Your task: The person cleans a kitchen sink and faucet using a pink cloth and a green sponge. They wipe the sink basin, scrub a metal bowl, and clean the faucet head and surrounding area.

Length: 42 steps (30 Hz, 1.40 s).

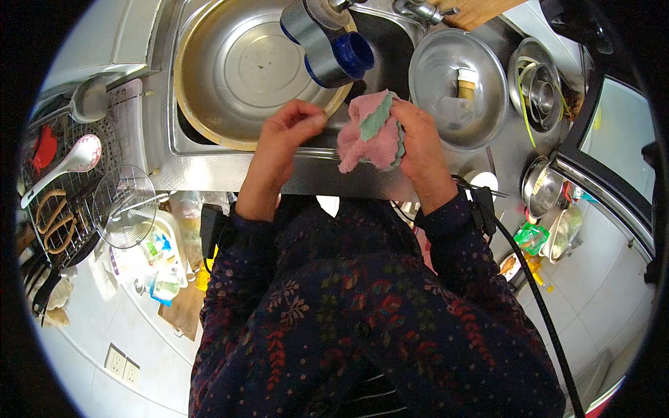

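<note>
My right hand [422, 143] is closed on a bunched cloth [372, 138], pink on one face and green on the other, over the front edge of the steel sink [209, 166]. To its left, my left hand [286, 137] is at the near rim of a large metal basin [219, 78], thumb and fingertips close together; whether they touch the rim or pinch something small, I cannot tell. The basin sits over the left part of the sink. Above the cloth, a grey-and-blue fixture [326, 52] hides part of the basin's right side.
A steel bowl [436, 62] with a jar-like object in it stands right of the sink, beside nested metal bowls [543, 96]. At the left are a ladle [90, 99], a patterned spoon [83, 151] and a wire strainer [125, 206] on a rack. A black cable [533, 292] runs by my right arm.
</note>
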Tool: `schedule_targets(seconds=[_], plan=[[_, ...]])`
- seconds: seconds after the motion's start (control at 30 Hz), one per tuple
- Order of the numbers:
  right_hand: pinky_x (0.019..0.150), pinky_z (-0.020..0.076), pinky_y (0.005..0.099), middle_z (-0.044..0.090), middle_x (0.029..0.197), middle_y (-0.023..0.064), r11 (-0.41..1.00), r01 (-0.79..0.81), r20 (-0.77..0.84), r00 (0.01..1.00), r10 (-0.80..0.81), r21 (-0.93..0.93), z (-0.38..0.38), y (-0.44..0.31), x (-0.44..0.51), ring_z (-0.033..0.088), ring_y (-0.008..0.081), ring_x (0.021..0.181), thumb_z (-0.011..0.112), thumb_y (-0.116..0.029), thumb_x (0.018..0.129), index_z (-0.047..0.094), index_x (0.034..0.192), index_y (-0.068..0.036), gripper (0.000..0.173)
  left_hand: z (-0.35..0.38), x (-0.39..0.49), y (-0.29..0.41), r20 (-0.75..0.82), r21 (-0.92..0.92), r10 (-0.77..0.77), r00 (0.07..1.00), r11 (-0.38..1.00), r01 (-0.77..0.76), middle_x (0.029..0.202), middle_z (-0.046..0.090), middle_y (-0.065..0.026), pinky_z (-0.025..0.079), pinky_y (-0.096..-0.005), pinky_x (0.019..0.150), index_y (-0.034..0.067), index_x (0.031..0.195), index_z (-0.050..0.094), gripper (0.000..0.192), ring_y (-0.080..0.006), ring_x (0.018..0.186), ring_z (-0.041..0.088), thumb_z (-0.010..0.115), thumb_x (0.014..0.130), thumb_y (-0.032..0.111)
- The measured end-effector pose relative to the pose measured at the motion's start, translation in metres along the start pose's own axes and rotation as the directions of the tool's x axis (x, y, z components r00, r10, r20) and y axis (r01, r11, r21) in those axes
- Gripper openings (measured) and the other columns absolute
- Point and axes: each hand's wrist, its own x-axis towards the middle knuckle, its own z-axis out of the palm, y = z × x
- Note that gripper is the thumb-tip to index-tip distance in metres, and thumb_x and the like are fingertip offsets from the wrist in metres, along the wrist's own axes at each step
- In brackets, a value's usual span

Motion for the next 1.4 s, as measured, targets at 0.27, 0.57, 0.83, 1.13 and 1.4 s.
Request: schedule_targets(seconds=[0.27,0.57,0.83,1.13,1.4], plan=[[0.073,0.0474,0.0238,0.064,0.088,0.0033,0.982,-0.009,0.190,0.981,0.045,-0.189,-0.013,0.002,-0.005,0.059,0.0096,0.080,0.068,-0.018,0.089,0.065,0.096,-0.001,0.018,0.033,0.007,-0.013,0.073,-0.149,-0.120,0.990,0.980,0.130,0.109,0.065,-0.0103,0.047,-0.0328,0.090,-0.001,0.115,0.061,0.033,-0.0209,0.103,0.060,0.062,0.090,0.021],[0.082,0.0489,0.0277,0.062,0.091,0.0039,0.999,0.011,0.261,0.965,0.003,-0.050,-0.038,-0.009,0.001,0.059,0.0153,0.091,0.062,-0.004,0.085,0.062,0.096,-0.001,0.011,-0.012,0.012,-0.016,0.271,-0.775,-0.137,0.953,0.555,0.301,0.114,0.063,-0.0209,0.043,-0.0451,0.101,-0.007,0.108,0.059,0.032,-0.0315,0.109,0.060,0.050,0.086,0.013],[0.082,0.0513,0.0287,0.067,0.101,0.0069,0.914,-0.345,0.291,0.871,0.396,-0.212,-0.025,-0.007,-0.013,0.064,0.0158,0.089,0.065,-0.019,0.090,0.062,0.113,0.002,0.032,-0.008,0.019,-0.021,0.226,-0.774,-0.119,0.967,0.581,0.252,0.107,0.066,-0.0187,0.049,-0.0390,0.094,-0.008,0.110,0.059,0.031,-0.0282,0.105,0.062,0.049,0.091,0.016],[0.101,0.0390,0.0337,0.055,0.129,0.0178,0.971,0.197,0.269,0.936,-0.227,0.134,-0.017,-0.033,-0.014,0.053,0.0233,0.117,0.060,-0.023,0.093,0.057,0.124,0.006,0.043,-0.006,0.023,0.015,-0.002,-0.461,0.044,0.999,0.887,-0.040,0.116,0.060,-0.0175,0.050,-0.0441,0.090,-0.001,0.127,0.048,0.045,-0.0307,0.103,0.061,0.049,0.096,0.031],[0.092,0.0426,0.0447,0.064,0.102,0.0136,-0.096,0.804,0.742,0.487,-0.461,-0.587,0.030,-0.064,0.028,0.053,0.0345,0.110,0.058,-0.001,0.069,0.063,0.104,-0.003,0.035,0.032,0.042,0.045,0.119,-0.468,0.094,0.988,0.883,-0.028,0.103,0.064,-0.0080,0.048,-0.0331,0.065,0.009,0.124,0.054,0.050,-0.0195,0.079,0.059,0.045,0.097,0.050]])
